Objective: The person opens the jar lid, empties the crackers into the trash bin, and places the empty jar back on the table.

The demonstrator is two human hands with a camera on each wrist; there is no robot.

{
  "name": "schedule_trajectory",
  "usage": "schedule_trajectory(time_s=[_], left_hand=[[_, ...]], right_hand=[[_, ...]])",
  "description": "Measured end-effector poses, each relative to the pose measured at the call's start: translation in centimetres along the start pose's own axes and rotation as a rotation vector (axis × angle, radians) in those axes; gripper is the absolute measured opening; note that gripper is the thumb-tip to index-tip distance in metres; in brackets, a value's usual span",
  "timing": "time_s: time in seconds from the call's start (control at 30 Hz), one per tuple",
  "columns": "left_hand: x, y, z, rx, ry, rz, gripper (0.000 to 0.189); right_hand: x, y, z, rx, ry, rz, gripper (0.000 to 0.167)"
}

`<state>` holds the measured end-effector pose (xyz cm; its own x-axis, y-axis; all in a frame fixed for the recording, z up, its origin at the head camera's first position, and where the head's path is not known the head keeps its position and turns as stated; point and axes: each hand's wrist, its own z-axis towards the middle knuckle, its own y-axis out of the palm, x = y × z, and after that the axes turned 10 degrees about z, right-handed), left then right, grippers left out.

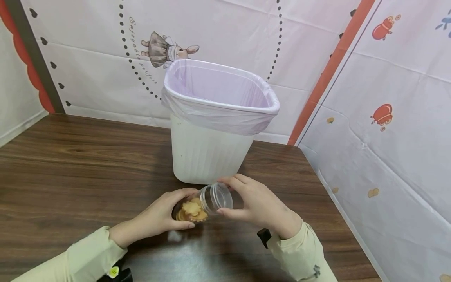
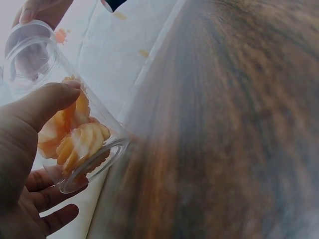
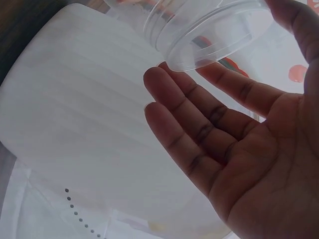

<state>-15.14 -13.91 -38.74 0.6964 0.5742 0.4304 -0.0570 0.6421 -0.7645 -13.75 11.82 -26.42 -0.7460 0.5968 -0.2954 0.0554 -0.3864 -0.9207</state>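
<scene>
My left hand (image 1: 162, 213) grips a clear plastic jar (image 2: 107, 107) tilted on its side above the table. Inside are yellow, scalloped pieces that look like biscuits (image 1: 192, 207), gathered toward the jar's base. At the other end, my right hand (image 1: 258, 201) pinches the clear lid (image 1: 222, 195) between its thumb and forefinger. The lid sits at the jar's mouth, which points toward my right palm. In the right wrist view the other fingers (image 3: 184, 134) extend below the lid without curling round it.
A white bin (image 1: 208, 152) with a pale purple liner (image 1: 225, 117) folded over its rim stands just beyond my hands. Beneath everything is a dark wood-grain table (image 1: 88, 164). A printed cloth (image 1: 225, 31) hangs behind and along the right side.
</scene>
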Motion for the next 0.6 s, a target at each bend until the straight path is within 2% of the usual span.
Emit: schedule_trajectory(time_s=[0.6], left_hand=[[-0.06,-0.04,0.00,-0.024,-0.023,-0.010,0.069]], right_hand=[[0.51,-0.54,-0.23,0.044,0.027,-0.026,0.060]])
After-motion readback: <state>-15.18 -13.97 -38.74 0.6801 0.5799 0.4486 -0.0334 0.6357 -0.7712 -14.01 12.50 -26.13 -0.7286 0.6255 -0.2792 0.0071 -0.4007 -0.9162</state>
